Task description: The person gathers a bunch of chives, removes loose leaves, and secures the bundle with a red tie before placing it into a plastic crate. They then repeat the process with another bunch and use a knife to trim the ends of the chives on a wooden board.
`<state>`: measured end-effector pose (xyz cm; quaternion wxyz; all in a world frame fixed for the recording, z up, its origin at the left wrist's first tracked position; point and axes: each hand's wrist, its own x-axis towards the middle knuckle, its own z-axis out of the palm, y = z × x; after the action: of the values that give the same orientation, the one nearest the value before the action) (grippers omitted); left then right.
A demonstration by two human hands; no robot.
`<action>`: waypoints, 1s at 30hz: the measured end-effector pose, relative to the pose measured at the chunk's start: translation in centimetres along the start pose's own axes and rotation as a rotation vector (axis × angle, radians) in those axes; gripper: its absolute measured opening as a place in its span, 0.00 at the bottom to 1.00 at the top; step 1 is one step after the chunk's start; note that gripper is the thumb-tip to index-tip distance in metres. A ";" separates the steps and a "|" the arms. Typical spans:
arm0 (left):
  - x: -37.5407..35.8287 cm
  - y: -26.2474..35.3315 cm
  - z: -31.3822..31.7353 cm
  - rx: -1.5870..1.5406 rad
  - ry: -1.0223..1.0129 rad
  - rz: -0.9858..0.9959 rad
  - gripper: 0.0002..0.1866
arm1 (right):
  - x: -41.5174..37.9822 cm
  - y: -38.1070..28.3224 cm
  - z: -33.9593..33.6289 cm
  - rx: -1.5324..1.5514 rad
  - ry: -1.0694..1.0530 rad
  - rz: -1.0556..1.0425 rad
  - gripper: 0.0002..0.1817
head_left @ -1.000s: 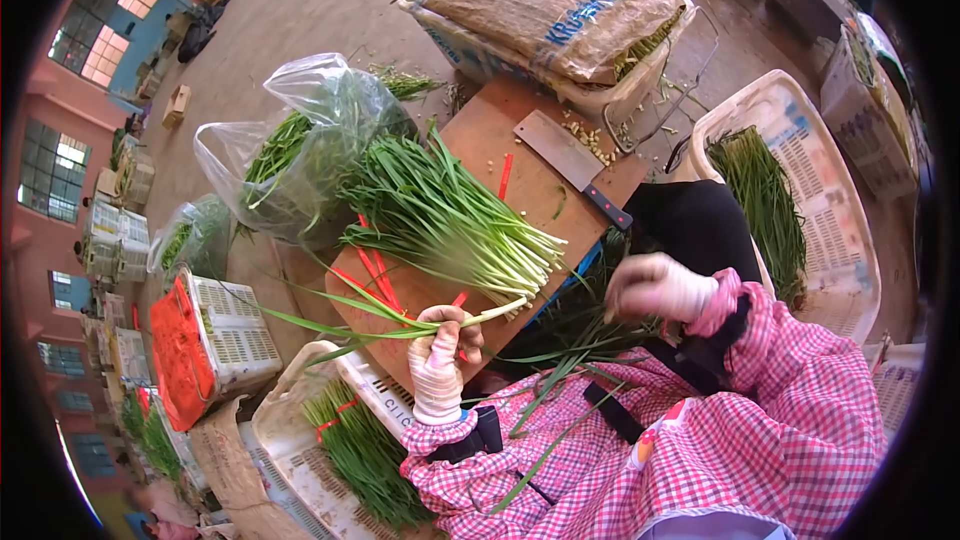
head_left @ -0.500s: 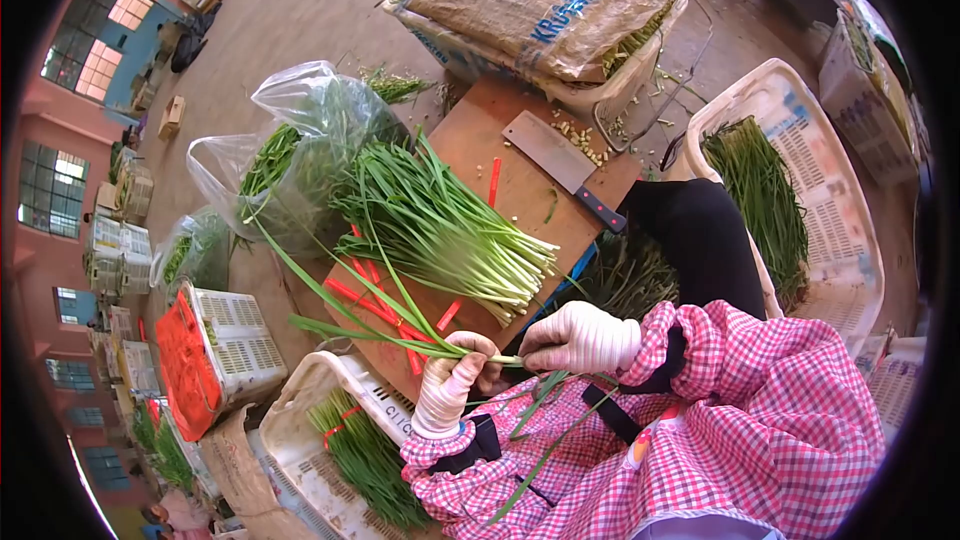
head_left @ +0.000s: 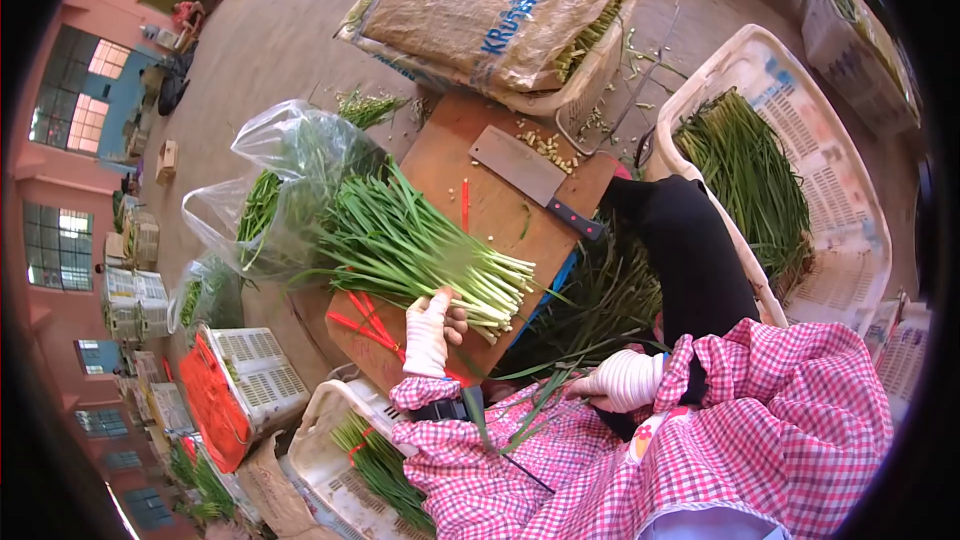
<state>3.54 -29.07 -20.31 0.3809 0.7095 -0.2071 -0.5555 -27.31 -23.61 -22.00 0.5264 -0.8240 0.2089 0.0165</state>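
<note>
A pile of garlic chives (head_left: 410, 240), green leaves with pale stems, lies across the brown board (head_left: 420, 150). At its near edge, against the pale stems, my left hand (head_left: 437, 328) has its fingers curled; what they hold, if anything, is hidden. My right hand (head_left: 618, 381), wrapped in white tape, is closed low over my lap, with loose green leaves (head_left: 540, 402) at its fingertips. Red ties (head_left: 368, 318) lie beside the pile. A cleaver (head_left: 522, 166) rests on the board's far right, its dark handle toward me.
A sack-covered crate (head_left: 500, 15) stands beyond the board. On the right, a white crate (head_left: 775, 60) holds more greens. Clear plastic bags (head_left: 290, 140) of greens stand left. Nearer are a crate with a red cover (head_left: 215, 400) and another white crate (head_left: 325, 430) with a tied bunch.
My left hand has moved up from the lap to the pile's stem ends. My right hand has drawn back to the right and down, apart from the left. The view has shifted slightly.
</note>
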 end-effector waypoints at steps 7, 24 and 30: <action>-2.3 1.3 1.1 0.217 0.169 0.010 0.14 | -2.2 -2.5 -3.1 0.066 0.062 -0.092 0.12; -13.2 4.7 26.6 0.115 -0.465 0.547 0.18 | -30.3 15.3 -17.6 0.982 1.579 0.578 0.11; -12.8 3.6 31.2 0.180 -0.448 0.608 0.27 | -42.9 34.7 -4.9 1.168 1.940 0.957 0.16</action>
<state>-29.35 -31.83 -12.40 0.4097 0.5073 -0.5339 -0.5383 -79.90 -26.30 -39.06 0.3837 0.0239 0.7710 -0.5076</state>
